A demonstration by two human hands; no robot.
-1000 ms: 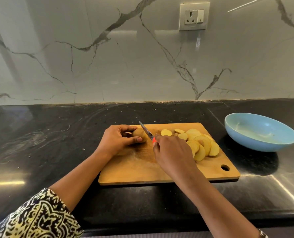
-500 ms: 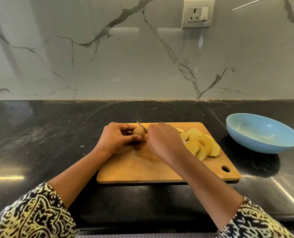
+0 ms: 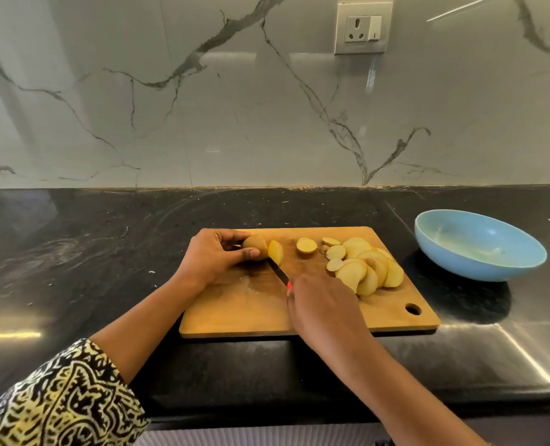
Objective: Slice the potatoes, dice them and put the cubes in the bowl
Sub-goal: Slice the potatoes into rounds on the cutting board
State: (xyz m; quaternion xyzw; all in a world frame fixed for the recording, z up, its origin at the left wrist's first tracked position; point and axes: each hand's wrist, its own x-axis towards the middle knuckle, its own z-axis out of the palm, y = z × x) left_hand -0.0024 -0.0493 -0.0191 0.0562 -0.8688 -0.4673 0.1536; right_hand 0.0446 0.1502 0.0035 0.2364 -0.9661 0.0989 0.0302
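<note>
Slicing step: left grip (image 3: pixel 215 256) pinches potato (image 3: pixel 255 245) stub; right grip (image 3: pixel 322 305) holds knife (image 3: pixel 278 270), blade between stub and slice (image 3: pixel 275 251). Next cut needs thumb kept clear; dicing pending, bowl (image 3: pixel 460 267) at board's 3 o'clock.

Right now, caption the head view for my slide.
Left hand holds a potato end on the cutting board while the right hand holds the knife beside a cut slice.

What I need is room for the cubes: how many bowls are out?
1: the blue bowl sits on the counter, right of the cutting board; no other shows in view.
</note>
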